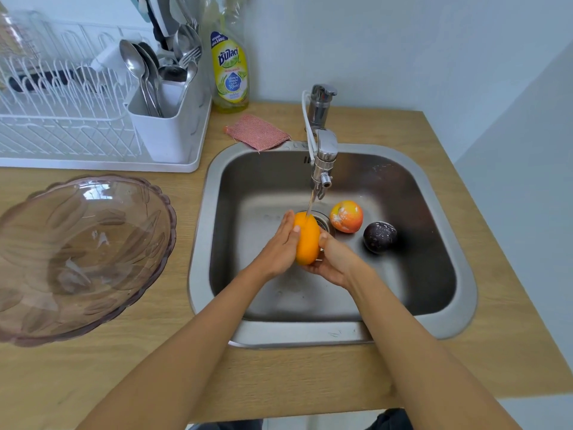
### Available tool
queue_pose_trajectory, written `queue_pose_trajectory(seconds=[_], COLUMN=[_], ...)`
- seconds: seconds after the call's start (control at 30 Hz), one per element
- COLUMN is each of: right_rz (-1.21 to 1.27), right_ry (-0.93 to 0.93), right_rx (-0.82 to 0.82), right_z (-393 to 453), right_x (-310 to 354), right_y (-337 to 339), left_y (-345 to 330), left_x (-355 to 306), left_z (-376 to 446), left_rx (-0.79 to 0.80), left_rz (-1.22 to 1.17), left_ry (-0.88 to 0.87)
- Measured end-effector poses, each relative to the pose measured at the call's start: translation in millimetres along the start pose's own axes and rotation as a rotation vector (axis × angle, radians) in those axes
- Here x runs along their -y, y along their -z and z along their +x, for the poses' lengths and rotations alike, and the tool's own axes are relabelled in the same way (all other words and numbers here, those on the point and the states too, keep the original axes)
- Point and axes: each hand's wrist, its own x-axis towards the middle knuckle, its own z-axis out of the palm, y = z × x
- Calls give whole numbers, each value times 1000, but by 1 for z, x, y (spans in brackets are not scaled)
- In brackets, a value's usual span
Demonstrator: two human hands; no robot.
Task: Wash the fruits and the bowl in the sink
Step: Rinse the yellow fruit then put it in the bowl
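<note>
- The sink (440,305) holds three fruits: an orange fruit (307,240) under the tap's (324,156) stream, a red-orange one (346,216) and a dark one (379,237) on its floor.
- Left hand (279,248) and right hand (333,263) both grasp the orange fruit.
- One glass bowl (77,256) sits empty on the counter (483,352), left of the sink.

You are at a home kitchen sink (459,311), set into a wooden bench (173,361). Beyond your fingers (286,226) a tap (324,162) runs water. Further back to their left stand a dish rack (62,125) with spoons (141,72), a bottle of dish soap (230,69) and a pink scrubbing cloth (257,131).
</note>
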Motion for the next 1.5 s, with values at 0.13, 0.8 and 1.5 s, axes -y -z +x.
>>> queue_pose_trajectory(seconds=[0.13,0.8,1.5], right_rz=[-259,-430,-987], right_ry=[70,69,513], right_rx=[5,19,-110], right_z=[1,3,2], right_x=[-3,-6,-16], right_y=[1,5,4], left_y=[10,9,2], left_x=[2,3,-2], left_z=[16,27,14], left_rx=[-4,-147,-234], left_rz=[-105,37,-197], left_ry=[155,195,233])
